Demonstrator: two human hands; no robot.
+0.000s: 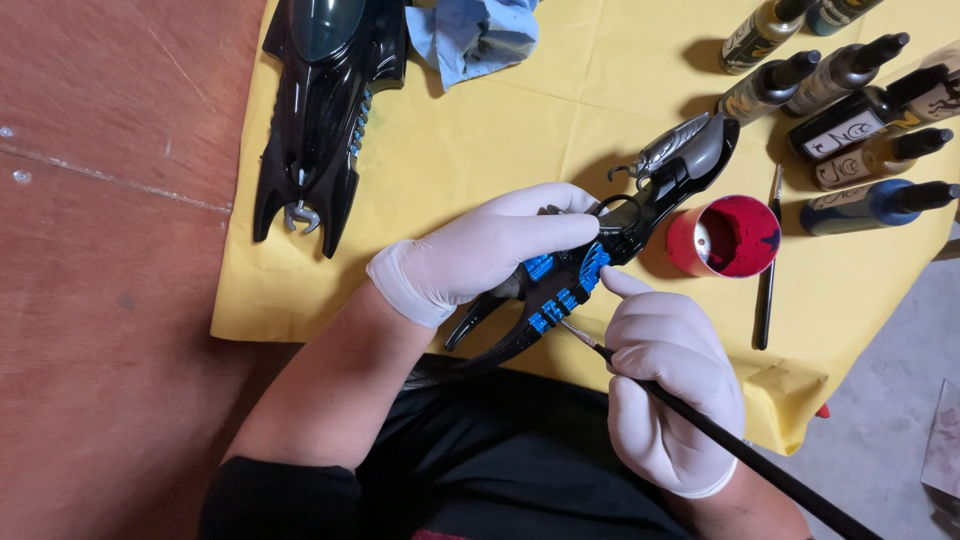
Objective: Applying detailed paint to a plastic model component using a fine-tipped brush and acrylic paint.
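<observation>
1. Looking down from my head camera, a small round red plastic cup (727,237) stands open on the yellow paper sheet (480,140); its inside is smeared with dark red and a patch of blue paint.
2. Past the cup, at the far right, a cluster of small paint bottles with black dropper caps (850,110) lies on its sides; what they hold I cannot tell through the labels.
3. A thin black spare brush (768,262) lies just beside the cup, on its right.
4. My left hand (480,250), in a white latex glove, is closed over the top of a glossy black plastic model part with blue ribbed panels and a grey hooked tip (600,250), holding it above the sheet's near edge.
5. My right hand (665,390), also gloved, pinches a long black-handled paintbrush (720,440); its tip touches the blue panels on the part's lower edge, just below my left fingers.
6. A larger glossy black model vehicle body (320,110) lies at the sheet's far left, well apart from my hands.
7. A crumpled pale blue cloth (470,35) sits beside it.
</observation>
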